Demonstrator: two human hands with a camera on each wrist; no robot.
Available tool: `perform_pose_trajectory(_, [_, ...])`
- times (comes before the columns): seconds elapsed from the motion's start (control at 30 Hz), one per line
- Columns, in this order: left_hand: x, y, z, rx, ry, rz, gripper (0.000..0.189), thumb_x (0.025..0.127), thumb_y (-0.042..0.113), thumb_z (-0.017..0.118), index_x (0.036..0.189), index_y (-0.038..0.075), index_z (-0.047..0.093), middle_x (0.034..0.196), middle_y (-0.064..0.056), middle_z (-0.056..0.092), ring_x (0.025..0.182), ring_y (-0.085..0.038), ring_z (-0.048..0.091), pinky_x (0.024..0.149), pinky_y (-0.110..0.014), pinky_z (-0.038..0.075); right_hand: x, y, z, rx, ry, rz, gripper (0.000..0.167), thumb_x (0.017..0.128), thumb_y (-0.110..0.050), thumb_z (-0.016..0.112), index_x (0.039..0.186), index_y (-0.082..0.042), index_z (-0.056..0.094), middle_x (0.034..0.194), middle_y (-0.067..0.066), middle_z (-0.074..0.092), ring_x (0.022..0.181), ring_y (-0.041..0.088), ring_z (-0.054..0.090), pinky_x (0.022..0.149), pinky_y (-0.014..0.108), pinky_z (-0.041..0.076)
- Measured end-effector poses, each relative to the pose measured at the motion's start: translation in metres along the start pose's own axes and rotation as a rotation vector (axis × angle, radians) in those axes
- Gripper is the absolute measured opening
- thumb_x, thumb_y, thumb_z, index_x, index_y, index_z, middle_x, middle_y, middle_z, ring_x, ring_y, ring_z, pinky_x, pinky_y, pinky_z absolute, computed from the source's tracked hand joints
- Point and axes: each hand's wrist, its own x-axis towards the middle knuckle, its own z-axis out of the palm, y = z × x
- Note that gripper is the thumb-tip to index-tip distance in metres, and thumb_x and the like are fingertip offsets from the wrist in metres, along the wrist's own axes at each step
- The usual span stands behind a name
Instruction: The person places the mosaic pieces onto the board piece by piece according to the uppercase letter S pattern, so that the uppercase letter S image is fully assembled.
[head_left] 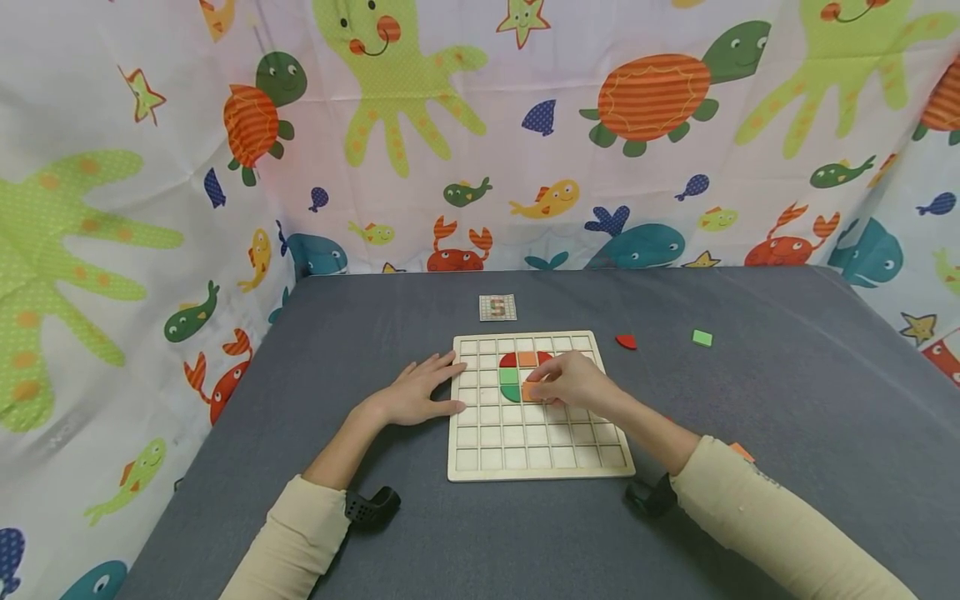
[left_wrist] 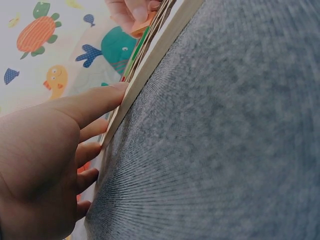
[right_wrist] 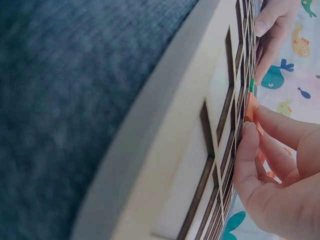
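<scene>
A pale wooden grid board (head_left: pixel 491 460) lies on the grey table. Coloured pieces sit in its upper middle cells: a red rounded piece (head_left: pixel 507 361), an orange square (head_left: pixel 527 359), a second red piece (head_left: pixel 545 357), a green square (head_left: pixel 508 376) and a dark green rounded piece (head_left: pixel 512 392). My right hand (head_left: pixel 576 382) pinches another orange square (right_wrist: pixel 251 106) between thumb and fingertips, close over the cell beside the dark green piece. My left hand (head_left: pixel 417 388) rests along the board's left edge with fingers extended, thumb and fingertips at the rim.
Beyond the board lies a small pattern card (head_left: pixel 497 307). Off to the right are a loose red piece (head_left: pixel 626 342) and a light green square (head_left: pixel 702 337). An orange piece (head_left: pixel 742 452) lies partly behind the right sleeve. A printed curtain (head_left: pixel 495 125) hangs behind the table.
</scene>
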Motion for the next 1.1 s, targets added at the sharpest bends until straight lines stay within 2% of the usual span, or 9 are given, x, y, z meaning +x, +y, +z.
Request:
perform_pose_trajectory(0.33, [0.0019,-0.0018,0.0017,0.006,0.000,-0.005,0.072,0.094,0.043,0.057,0.151,0.011,0.029,0.157,-0.011,0.015,0.143,-0.032,0.008,0.110,-0.057,0.005,0.0012,-0.0007,0.0003,-0.025,-0.011,-0.015,0.020,0.083,-0.009,0.074,0.103,-0.003,0.072,0.065,0.008,0.060,0.055,0.018,0.055,0.053,0.027,0.042])
perform_pose_trajectory(0.77, [0.0020,-0.0028,0.0025,0.009,0.005,-0.003,0.072,0.094,0.044,0.058,0.151,0.011,0.029,0.157,-0.010,0.015,0.143,-0.032,0.009,0.110,-0.056,0.005,0.0022,-0.0010,0.0006,-0.023,-0.029,-0.010,0.017,0.083,-0.006,0.073,0.100,-0.004,0.073,0.068,0.006,0.062,0.055,0.017,0.051,0.055,0.027,0.042])
perform_pose_trajectory(1.1, [0.0013,-0.0023,0.0019,0.001,0.002,0.002,0.072,0.094,0.044,0.058,0.151,0.011,0.029,0.157,-0.011,0.015,0.143,-0.032,0.008,0.110,-0.057,0.005,0.0014,0.0000,0.0008,-0.051,-0.024,-0.047,0.019,0.083,-0.007,0.074,0.101,-0.003,0.071,0.065,0.007,0.058,0.055,0.018,0.051,0.055,0.028,0.041])
